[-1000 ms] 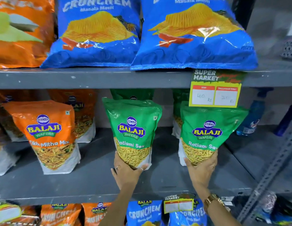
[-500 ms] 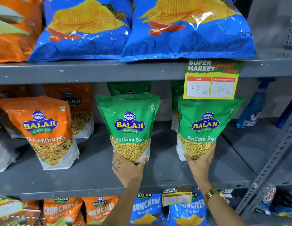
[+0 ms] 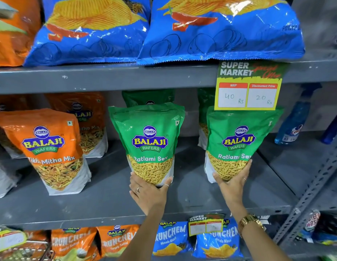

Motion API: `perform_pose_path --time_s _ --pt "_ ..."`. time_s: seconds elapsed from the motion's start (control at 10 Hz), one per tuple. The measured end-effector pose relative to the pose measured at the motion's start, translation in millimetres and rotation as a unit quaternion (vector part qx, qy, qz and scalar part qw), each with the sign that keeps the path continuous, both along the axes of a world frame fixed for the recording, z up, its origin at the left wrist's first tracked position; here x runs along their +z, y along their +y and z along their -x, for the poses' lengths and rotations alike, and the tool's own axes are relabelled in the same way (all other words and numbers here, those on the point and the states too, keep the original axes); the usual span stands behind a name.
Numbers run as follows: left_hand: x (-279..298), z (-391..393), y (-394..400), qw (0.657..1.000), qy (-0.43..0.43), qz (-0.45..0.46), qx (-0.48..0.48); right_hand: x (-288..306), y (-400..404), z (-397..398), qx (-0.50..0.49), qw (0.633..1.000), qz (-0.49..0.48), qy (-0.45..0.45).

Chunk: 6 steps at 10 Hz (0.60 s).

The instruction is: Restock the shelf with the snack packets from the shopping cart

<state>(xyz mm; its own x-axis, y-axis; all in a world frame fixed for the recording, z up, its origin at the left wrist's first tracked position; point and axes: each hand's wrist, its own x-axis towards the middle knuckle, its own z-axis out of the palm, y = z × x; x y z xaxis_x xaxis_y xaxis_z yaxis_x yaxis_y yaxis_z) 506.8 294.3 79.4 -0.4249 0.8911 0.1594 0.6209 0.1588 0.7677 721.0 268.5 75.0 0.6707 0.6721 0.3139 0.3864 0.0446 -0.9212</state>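
Note:
Two green Ratlami Sev pouches stand upright on the grey middle shelf (image 3: pixel 107 196). My left hand (image 3: pixel 148 194) cups the bottom of the left green pouch (image 3: pixel 149 140). My right hand (image 3: pixel 232 182) grips the lower right corner of the right green pouch (image 3: pixel 239 140). More green pouches (image 3: pixel 148 97) stand behind them. At the bottom left, a corner of the shopping cart (image 3: pixel 26 251) shows its wire edge.
Orange Tikha Mitha Mix pouches (image 3: pixel 49 147) stand to the left on the same shelf. Blue Crunchem bags (image 3: pixel 220 29) fill the shelf above, with a price tag (image 3: pixel 248 87) hanging down. A blue spray bottle (image 3: pixel 295 123) stands at the right. Crunchem packets line the shelf below.
Both hands have pushed the two green pouches a little further back and upright on the shelf. The camera has moved closer and tilted down.

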Motion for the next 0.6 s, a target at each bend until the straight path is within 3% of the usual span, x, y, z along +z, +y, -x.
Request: perform_pose_path --time_s 0.3,0.6 --pt "8.1 5.4 -4.8 0.997 -0.069 0.014 -0.029 2.2 -11.2 9.4 -0.025 0.996 0.009 0.08" --pt "1.2 30.9 -18.5 0.97 -0.138 -0.088 -0.181 5.8 -32.8 66.0 -0.029 0.994 0.071 0.071"
